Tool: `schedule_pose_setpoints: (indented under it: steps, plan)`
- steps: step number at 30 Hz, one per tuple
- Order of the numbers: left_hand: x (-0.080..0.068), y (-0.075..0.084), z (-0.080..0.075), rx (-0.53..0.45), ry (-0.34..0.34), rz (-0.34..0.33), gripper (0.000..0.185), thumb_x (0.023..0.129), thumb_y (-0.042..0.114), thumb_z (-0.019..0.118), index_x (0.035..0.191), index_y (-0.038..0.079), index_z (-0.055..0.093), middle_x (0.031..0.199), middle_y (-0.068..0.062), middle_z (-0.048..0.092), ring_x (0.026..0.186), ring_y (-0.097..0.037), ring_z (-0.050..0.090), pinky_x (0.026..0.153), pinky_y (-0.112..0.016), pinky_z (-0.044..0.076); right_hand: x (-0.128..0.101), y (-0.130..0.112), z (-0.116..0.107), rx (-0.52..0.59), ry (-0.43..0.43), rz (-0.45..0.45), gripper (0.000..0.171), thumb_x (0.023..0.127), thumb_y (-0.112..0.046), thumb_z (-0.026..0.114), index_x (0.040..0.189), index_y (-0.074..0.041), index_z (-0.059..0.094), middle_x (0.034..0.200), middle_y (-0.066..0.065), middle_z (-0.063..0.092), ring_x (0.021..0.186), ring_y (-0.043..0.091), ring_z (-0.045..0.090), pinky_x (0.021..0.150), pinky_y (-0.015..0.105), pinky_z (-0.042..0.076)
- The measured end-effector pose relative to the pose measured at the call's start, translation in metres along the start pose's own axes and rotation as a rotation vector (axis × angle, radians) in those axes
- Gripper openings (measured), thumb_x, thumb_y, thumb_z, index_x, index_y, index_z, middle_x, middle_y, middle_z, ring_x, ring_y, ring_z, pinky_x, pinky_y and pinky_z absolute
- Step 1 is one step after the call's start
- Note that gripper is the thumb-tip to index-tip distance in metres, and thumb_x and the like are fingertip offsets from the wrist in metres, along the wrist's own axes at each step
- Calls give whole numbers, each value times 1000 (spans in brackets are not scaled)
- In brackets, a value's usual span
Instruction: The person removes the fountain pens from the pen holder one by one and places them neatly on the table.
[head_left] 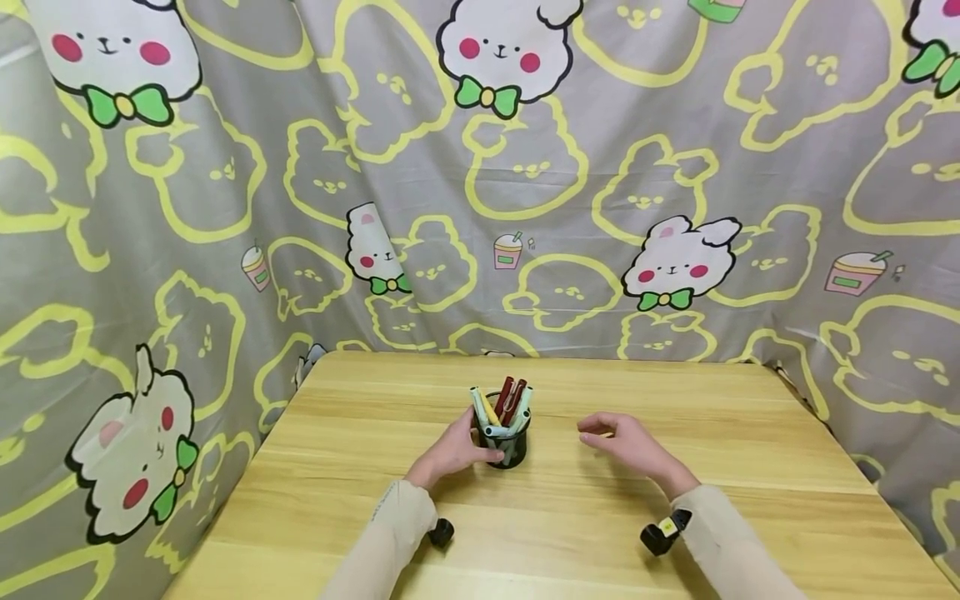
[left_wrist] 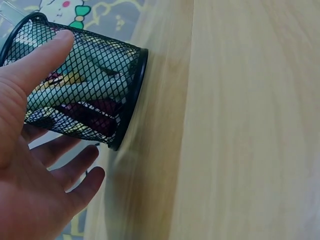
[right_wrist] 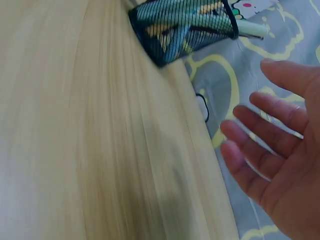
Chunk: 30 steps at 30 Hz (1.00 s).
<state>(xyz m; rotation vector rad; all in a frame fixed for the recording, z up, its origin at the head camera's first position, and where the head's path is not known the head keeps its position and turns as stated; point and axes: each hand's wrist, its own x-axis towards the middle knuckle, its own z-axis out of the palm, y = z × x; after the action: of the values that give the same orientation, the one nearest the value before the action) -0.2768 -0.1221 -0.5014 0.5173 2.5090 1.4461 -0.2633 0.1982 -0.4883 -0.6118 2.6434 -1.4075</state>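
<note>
A black mesh pen holder (head_left: 512, 451) stands upright on the wooden table, filled with several pens. Dark red pens (head_left: 512, 398), a yellow one and pale green ones lean out of its top. My left hand (head_left: 454, 448) holds the holder from its left side. In the left wrist view the thumb lies across the mesh, the index finger is partly hidden behind it, and the other fingers spread loosely below. To the right of the holder, my right hand (head_left: 628, 442) hovers over the table, apart from it. Its fingers are slightly bent with nothing between them, as the right wrist view shows.
The wooden table (head_left: 360, 417) reaches back to a grey curtain (head_left: 420, 183) with yellow outlines and cartoon rabbits. This curtain also hangs along the left and right sides. Black wrist cameras (head_left: 660, 536) are worn over beige sleeves (head_left: 731, 542).
</note>
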Motion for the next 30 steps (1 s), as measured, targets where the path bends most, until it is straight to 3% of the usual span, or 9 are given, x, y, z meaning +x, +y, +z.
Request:
schedule_pose_setpoints:
  steps: [6,11,19,25,30]
  plan:
    - [3,-6,2,-56,-8,50,93,74,20,83,147,11,27,136,-9,47,126,-28,42,104,-47,31,13,-14,14,138,-16,-37,32,91,-22,65,113,0,65,108,16,66,94,21,62,77,26,50]
    - [3,-8,4,-87,-16,37,89,75,20,82,146,13,29,135,-7,48,126,-26,42,105,-47,30,19,-32,23,234,-41,-46,29,90,-12,65,113,5,63,110,24,63,94,24,61,77,26,51]
    - [6,-4,4,-87,-37,55,89,76,17,81,147,14,28,134,-6,49,122,-24,46,102,-44,35,19,-74,26,225,-35,-45,27,90,-5,63,113,8,61,109,23,61,96,28,58,77,26,50]
    - [8,-5,4,-88,-43,66,87,76,18,81,146,17,29,134,-4,49,123,-22,45,103,-42,33,27,-72,31,232,-3,-98,26,88,-2,65,111,9,61,109,23,61,90,25,59,74,26,51]
    - [7,-8,4,-89,-50,86,86,77,16,80,146,13,28,135,-7,48,123,-25,45,102,-45,34,38,-55,40,250,-19,-121,30,88,-5,66,115,7,61,112,20,61,89,23,60,73,28,51]
